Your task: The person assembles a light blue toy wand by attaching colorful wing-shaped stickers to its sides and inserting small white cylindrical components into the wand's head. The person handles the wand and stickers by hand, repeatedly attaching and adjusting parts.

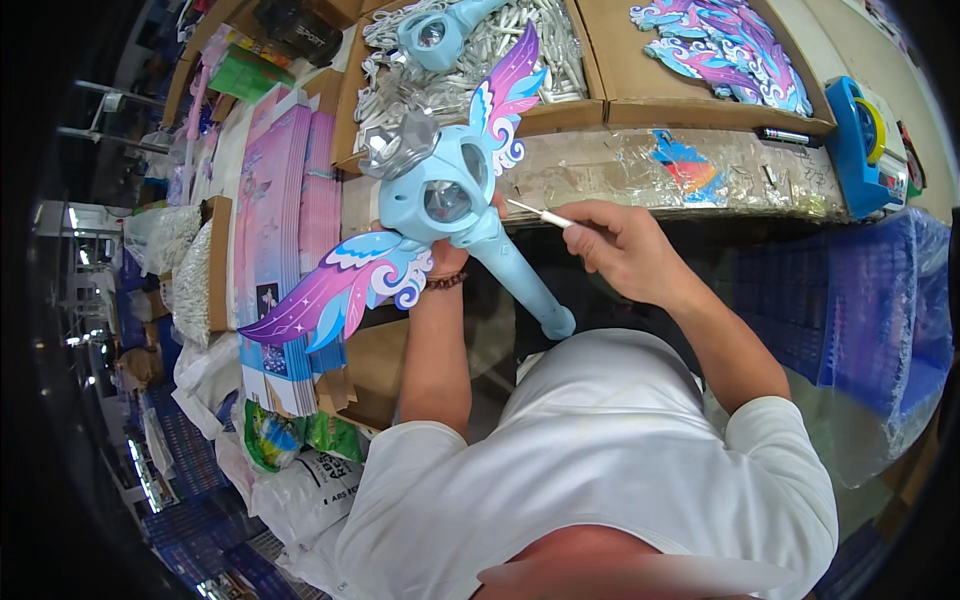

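Observation:
A light blue toy wand with a round windowed head, a silver crown and two purple, pink and blue wings is tilted in front of me. My left hand is closed on it behind the head, with most of its fingers hidden. Between the fingers and thumb of my right hand is a small screwdriver with a white handle and thin metal shaft. Its tip points at the wand's head, apart from it. The wand's handle slants down toward my shirt.
Ahead, one cardboard box carries many small white-handled tools and another blue wand head. Beside it, another box contains loose wings. A blue tape dispenser stands right. Stacked printed cartons lie left; blue crates sit lower right.

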Tool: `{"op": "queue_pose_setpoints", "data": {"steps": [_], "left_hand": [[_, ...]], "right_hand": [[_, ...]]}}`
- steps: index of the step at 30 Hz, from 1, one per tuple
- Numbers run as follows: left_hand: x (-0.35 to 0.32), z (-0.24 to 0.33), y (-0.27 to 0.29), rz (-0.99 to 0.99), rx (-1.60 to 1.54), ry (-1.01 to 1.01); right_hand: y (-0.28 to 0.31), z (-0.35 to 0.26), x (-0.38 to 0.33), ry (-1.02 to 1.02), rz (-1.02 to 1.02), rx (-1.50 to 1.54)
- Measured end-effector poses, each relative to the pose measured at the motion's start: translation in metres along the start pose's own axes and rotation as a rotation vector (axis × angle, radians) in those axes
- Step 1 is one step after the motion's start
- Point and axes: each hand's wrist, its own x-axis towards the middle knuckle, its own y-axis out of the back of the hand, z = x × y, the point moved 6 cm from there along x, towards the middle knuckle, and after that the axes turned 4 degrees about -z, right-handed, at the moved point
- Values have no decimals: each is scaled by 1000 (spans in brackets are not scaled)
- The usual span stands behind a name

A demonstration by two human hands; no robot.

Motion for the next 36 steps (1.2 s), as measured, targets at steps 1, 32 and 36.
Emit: {"op": "queue_pose_setpoints", "data": {"steps": [1, 32, 36], "left_hand": [[2, 3, -6, -22, 56, 11], [-24, -29, -28, 303, 320, -106], [-20, -26, -38, 364, 269, -111]], "right_hand": [[-2, -2, -2, 13, -2, -21], [4, 11, -23, -571, -392, 583], [13, -39, -21, 344, -82, -649]]}}
